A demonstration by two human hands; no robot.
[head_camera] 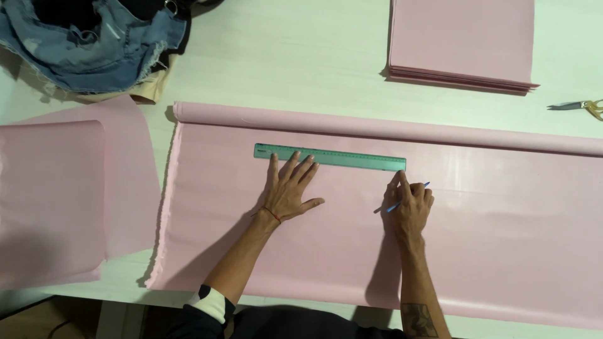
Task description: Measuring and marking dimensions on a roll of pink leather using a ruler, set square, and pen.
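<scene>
Currently my left hand (290,191), spread flat, pins the green ruler (330,157) on the pink fabric (490,220); my right hand (409,207) grips a blue pen (408,196) at the ruler's end, no drawn line visible yet.

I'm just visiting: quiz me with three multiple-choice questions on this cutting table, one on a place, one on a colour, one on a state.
1. Where do the scissors lie?
A. far right edge of the table
B. on the ruler
C. on the denim pile

2. What colour is the ruler?
A. yellow
B. green
C. red

3. How is the left hand?
A. clenched in a fist
B. lifted in the air
C. flat, fingers spread, fingertips on the ruler

Answers:
1 A, they sit beside the pink roll at the right border.
2 B, it is translucent green.
3 C, it presses down while the right hand holds a blue pen.
</scene>
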